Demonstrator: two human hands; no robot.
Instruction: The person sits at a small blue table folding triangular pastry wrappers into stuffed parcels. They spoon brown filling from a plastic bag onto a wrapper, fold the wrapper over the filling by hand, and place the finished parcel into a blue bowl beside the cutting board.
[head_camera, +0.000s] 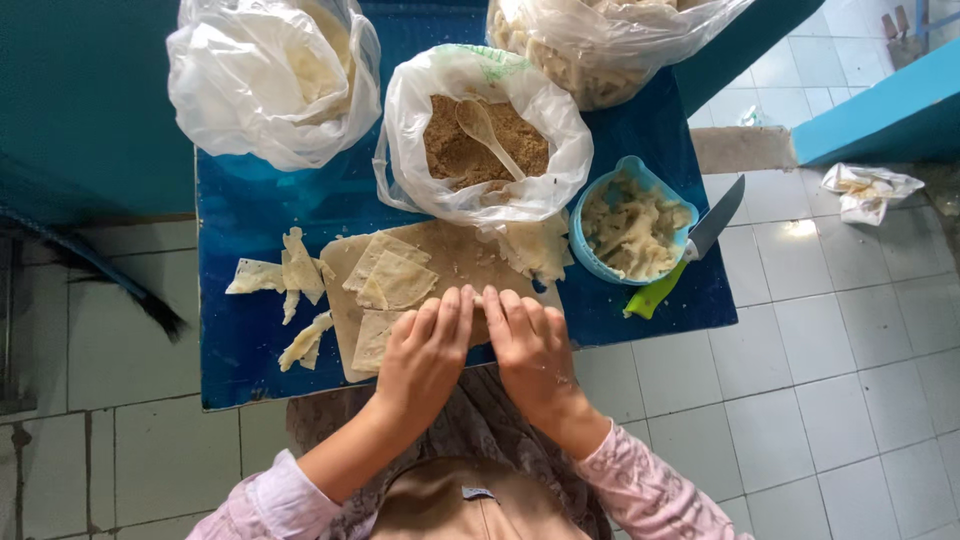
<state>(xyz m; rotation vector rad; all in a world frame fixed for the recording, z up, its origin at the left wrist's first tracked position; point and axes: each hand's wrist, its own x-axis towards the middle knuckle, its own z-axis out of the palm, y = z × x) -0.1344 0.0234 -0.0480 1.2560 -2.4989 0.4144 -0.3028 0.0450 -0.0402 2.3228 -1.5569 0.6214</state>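
Note:
My left hand (428, 350) and my right hand (528, 345) lie side by side, palms down, fingers pressing on a piece of thin dough on a pale cutting board (455, 258) on a small blue table (250, 330). The piece under my fingers is mostly hidden. Flat square dough wrappers (392, 277) lie on the board just beyond my left hand. More torn wrapper pieces (285, 272) rest on the table to the left of the board.
A plastic bag of brown crumbly filling (470, 150) holds a spoon (485, 130). A light blue bowl (632, 226) of pale pieces sits right, beside a green-handled knife (690, 255). Two more bags (275, 70) (600, 45) stand at the back. Tiled floor surrounds the table.

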